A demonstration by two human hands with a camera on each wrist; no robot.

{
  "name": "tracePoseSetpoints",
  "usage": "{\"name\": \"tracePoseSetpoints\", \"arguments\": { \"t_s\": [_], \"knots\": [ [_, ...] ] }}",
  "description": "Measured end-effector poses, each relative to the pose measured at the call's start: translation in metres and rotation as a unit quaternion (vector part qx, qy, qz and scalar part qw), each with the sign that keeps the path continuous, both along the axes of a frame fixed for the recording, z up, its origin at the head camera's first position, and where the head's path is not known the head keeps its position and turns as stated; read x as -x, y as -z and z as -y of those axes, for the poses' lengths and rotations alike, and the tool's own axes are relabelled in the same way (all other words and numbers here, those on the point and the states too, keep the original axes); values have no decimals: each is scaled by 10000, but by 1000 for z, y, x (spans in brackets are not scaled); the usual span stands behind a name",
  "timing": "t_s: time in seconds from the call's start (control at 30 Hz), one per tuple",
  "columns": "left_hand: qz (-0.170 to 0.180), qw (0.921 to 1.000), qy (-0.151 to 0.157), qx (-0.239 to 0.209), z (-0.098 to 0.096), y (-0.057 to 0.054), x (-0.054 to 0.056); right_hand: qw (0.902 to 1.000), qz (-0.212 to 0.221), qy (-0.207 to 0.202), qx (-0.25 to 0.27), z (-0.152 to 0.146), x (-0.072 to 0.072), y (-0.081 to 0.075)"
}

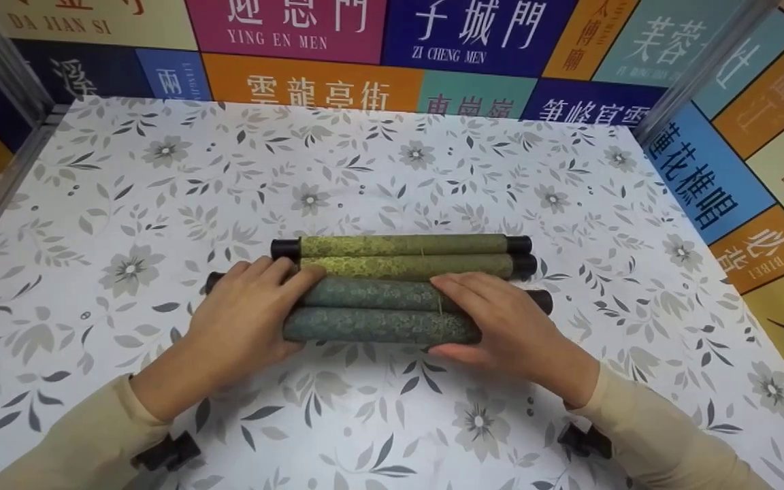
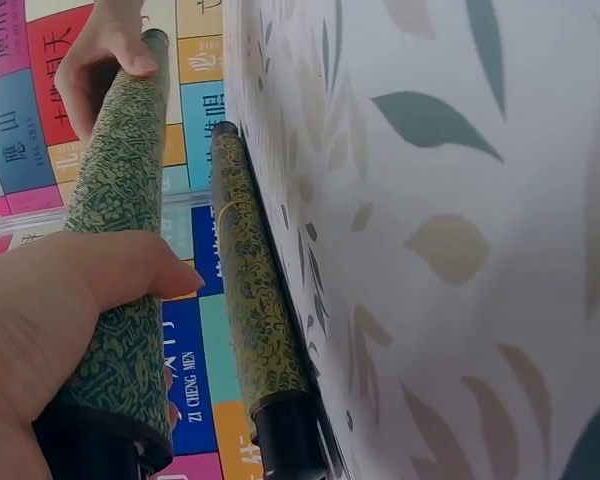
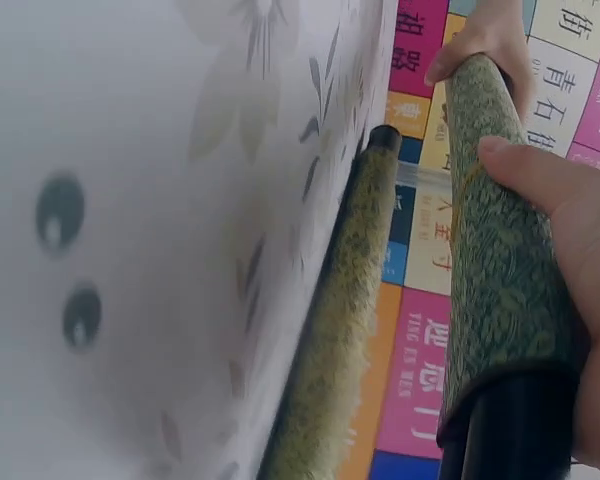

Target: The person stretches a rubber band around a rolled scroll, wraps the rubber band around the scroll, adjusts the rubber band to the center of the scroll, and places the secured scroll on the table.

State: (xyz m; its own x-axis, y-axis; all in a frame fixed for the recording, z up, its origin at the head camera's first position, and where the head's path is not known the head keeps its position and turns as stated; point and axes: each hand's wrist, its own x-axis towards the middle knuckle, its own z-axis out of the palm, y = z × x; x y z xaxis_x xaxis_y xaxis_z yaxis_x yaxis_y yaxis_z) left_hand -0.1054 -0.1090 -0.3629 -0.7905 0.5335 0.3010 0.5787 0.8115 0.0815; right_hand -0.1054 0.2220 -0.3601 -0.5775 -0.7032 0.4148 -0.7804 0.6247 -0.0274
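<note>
A green patterned hanging scroll (image 1: 378,325), its two rolls lying side by side with black end knobs, is held level across the head view. My left hand (image 1: 239,313) grips it near the left end, and my right hand (image 1: 508,320) grips near the right end, thumb on the near side. Both wrist views show this green scroll (image 2: 120,180) raised off the tabletop. Just behind it, a yellow-green scroll (image 1: 399,245) of the same double-roll form rests on the table. A thin cord crosses each scroll. My palms hide part of the green scroll's ends.
White cloth (image 1: 126,218) with grey leaves and flowers covers the table. Upright panels (image 1: 337,82) with coloured blocks and Chinese lettering stand along the back and right side. Black wrist straps (image 1: 167,451) show below both forearms.
</note>
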Motion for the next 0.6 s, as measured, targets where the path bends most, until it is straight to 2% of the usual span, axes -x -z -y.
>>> {"name": "tracePoseSetpoints", "arguments": {
  "t_s": [0.17,0.33,0.43,0.6],
  "knots": [
    [-18,9998,94,200,-11,3,-5,9984,503,-79,251,17,-6,5],
    [3,9999,67,145,-17,8,-6,9959,875,-69,229,23,-8,2],
    [41,10000,41,32,-14,8,-5,9959,900,121,-53,17,-6,-5],
    [39,9999,-91,-21,-6,7,-4,9955,672,426,-505,-1,-3,-11]
  ]
}}
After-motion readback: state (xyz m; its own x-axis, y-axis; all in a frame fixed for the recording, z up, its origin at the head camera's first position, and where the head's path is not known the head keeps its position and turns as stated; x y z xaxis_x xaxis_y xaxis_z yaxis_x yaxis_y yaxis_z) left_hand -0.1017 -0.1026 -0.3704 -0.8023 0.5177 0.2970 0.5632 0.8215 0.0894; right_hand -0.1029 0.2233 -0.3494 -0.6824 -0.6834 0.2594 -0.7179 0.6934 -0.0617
